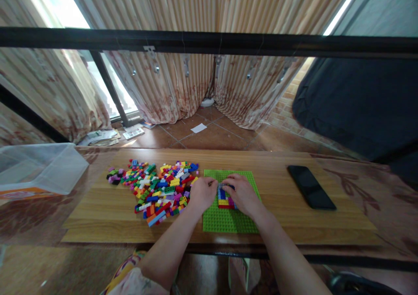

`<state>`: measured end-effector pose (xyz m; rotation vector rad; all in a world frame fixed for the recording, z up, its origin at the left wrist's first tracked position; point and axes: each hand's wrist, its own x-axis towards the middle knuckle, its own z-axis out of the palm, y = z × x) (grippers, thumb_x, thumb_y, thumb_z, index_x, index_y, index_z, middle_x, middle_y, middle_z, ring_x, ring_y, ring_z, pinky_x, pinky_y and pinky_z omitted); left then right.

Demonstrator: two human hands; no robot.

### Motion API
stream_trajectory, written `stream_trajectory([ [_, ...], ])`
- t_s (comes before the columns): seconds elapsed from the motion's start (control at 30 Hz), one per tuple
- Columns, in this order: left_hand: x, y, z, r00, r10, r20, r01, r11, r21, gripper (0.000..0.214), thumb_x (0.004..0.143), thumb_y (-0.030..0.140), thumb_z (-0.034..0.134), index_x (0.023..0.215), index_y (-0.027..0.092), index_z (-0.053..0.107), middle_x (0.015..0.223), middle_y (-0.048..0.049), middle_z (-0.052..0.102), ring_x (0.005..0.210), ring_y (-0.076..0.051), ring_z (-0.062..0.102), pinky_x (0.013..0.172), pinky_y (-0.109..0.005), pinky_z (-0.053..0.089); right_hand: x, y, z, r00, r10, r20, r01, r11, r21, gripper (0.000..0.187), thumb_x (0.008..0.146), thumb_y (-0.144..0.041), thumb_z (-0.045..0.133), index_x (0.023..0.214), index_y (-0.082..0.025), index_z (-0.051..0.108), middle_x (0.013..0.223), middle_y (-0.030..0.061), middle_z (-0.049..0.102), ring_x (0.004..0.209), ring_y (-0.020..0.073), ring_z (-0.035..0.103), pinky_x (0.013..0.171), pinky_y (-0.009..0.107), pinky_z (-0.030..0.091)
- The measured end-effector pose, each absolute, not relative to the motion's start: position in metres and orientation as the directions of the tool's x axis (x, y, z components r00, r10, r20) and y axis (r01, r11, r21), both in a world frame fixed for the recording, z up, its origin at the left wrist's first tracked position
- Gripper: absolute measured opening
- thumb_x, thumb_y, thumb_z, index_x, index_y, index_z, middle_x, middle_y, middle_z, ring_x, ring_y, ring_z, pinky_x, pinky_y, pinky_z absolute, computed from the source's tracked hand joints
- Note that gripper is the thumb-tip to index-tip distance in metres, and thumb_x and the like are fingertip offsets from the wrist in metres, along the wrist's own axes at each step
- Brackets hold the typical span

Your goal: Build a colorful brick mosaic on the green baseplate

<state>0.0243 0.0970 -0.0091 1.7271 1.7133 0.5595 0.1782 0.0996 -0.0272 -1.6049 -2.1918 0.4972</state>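
A green baseplate point(228, 220) lies on the wooden board point(281, 225) in front of me. On it stands a small stack of bricks point(223, 197) in blue, yellow, red and purple. My left hand point(202, 194) rests at the plate's left edge, fingers curled against the stack. My right hand point(243, 194) lies over the plate's right side, fingertips pressed on the stack's top. What the fingertips pinch is hidden. A pile of several loose coloured bricks point(156, 186) spreads just left of my left hand.
A black phone point(311, 186) lies face up on the board's right. A clear plastic box point(39, 168) stands at the far left. Behind the board are a black rail point(209, 42), curtains, a tiled floor with papers, and a dark cloth at the right.
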Motion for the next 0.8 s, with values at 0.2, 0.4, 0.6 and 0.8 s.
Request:
stream_trajectory([
  [0.2, 0.027, 0.098, -0.013, 0.056, 0.996, -0.075, 0.752, 0.008, 0.66, 0.025, 0.084, 0.025, 0.051, 0.087, 0.022, 0.075, 0.085, -0.0044, 0.074, 0.08, -0.016, 0.066, 0.07, -0.023, 0.043, 0.177, 0.098, -0.025, -0.265, 0.961, 0.078, 0.826, 0.268, -0.496, 0.022, 0.088, -0.026, 0.053, 0.094, -0.02, 0.073, 0.109, 0.0088, 0.063, 0.104, 0.0212, 0.052, 0.094, 0.034, 0.036],
  [0.4, 0.027, 0.101, -0.018, 0.069, 0.996, -0.057, 0.751, -0.014, 0.66, 0.024, 0.083, 0.023, 0.052, 0.084, 0.021, 0.076, 0.083, -0.0039, 0.075, 0.078, -0.016, 0.066, 0.069, -0.022, 0.044, 0.176, 0.099, -0.024, -0.252, 0.966, 0.056, 0.831, 0.245, -0.5, 0.022, 0.088, -0.026, 0.053, 0.093, -0.021, 0.074, 0.108, 0.0082, 0.062, 0.104, 0.0208, 0.052, 0.095, 0.034, 0.036],
  [0.6, 0.025, 0.104, -0.02, 0.09, 0.994, -0.059, 0.748, -0.029, 0.664, 0.022, 0.082, 0.022, 0.053, 0.081, 0.019, 0.075, 0.078, -0.0041, 0.074, 0.075, -0.015, 0.065, 0.068, -0.022, 0.044, 0.177, 0.1, -0.026, -0.243, 0.97, 0.025, 0.843, 0.223, -0.49, 0.021, 0.087, -0.027, 0.054, 0.093, -0.022, 0.074, 0.11, 0.0079, 0.06, 0.107, 0.0215, 0.05, 0.094, 0.033, 0.036],
  [0.8, 0.026, 0.105, -0.021, 0.063, 0.995, -0.079, 0.732, 0.008, 0.681, 0.021, 0.081, 0.021, 0.054, 0.086, 0.018, 0.075, 0.084, -0.0055, 0.074, 0.08, -0.016, 0.066, 0.073, -0.024, 0.046, 0.177, 0.099, -0.028, -0.241, 0.969, 0.045, 0.844, 0.232, -0.484, 0.021, 0.087, -0.03, 0.053, 0.093, -0.025, 0.073, 0.111, 0.0069, 0.059, 0.105, 0.0216, 0.05, 0.093, 0.035, 0.037],
])
